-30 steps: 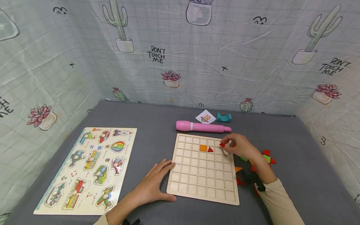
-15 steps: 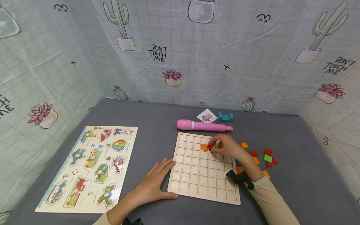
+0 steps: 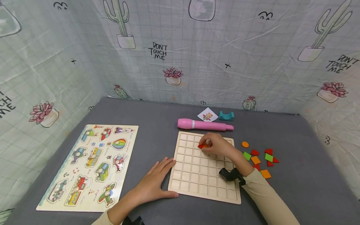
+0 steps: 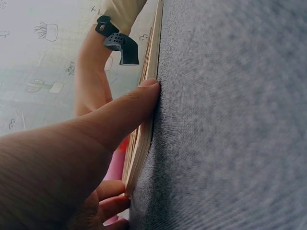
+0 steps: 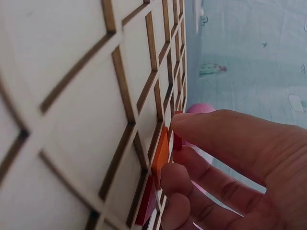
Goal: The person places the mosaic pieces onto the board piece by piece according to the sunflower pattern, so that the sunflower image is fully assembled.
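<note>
A wooden grid board [image 3: 194, 178] lies on the grey table. My left hand [image 3: 153, 184] rests at its left side, thumb by the near corner and fingers extended against the edge [image 4: 154, 52]. Over the board's far rows, my right hand [image 3: 218, 146] pinches a small red piece [image 3: 201, 146] between thumb and finger. In the right wrist view this red piece [image 5: 178, 140] is just beside an orange square [image 5: 161, 151] set in the grid. Another red piece [image 5: 147, 201] sits in the cell next to that square. My right fingers partly cover these pieces in the head view.
Loose red, green and orange pieces [image 3: 255, 160] are scattered right of the board. Behind it lie a pink pen-like tube [image 3: 206, 125], a patterned card [image 3: 208, 115] and a teal holder [image 3: 226, 116]. A picture puzzle board [image 3: 108, 168] lies at the left.
My right hand has moved left across the far rows, from near the board's right edge to the orange square, with the red piece still pinched. My left hand stays at the board's edge.
</note>
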A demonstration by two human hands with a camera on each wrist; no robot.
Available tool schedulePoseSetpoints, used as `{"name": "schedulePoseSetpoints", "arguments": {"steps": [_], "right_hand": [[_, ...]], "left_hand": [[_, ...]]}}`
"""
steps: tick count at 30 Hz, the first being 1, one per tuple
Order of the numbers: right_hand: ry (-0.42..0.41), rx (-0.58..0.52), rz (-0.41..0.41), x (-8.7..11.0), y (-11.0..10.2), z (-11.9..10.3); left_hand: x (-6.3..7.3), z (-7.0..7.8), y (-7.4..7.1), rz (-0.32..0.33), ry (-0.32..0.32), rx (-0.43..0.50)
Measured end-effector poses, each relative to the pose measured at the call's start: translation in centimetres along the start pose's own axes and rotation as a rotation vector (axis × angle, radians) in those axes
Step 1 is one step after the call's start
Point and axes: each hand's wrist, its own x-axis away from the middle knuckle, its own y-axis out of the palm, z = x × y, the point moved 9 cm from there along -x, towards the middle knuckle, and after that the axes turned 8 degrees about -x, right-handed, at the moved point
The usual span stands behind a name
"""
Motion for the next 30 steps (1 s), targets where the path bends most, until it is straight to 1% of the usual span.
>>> {"name": "schedulePoseSetpoints", "arguments": {"steps": [6, 9, 13, 22, 30], "right_hand": [[-0.024, 0.055, -0.002, -1.1, 0.4, -0.4], [-0.015, 0.065, -0.004, -1.5, 0.6, -0.3], [-0.003, 0.057, -0.003, -1.5, 0.7, -0.3], [-0.053, 0.062, -0.006, -1.2, 0.7, -0.3], [-0.063, 0.058, -0.017, -1.3, 0.9, -0.2]], "left_hand": [[0.0, 0.0, 0.1, 0.002, 0.007, -0.007], [0.0, -0.1, 0.2, 0.003, 0.009, -0.011], [0.1, -0.1, 0.1, 0.003, 0.009, -0.010], [0.0, 0.0, 0.1, 0.001, 0.015, -0.022], [0.2, -0.1, 0.1, 0.005, 0.016, -0.032]]}}
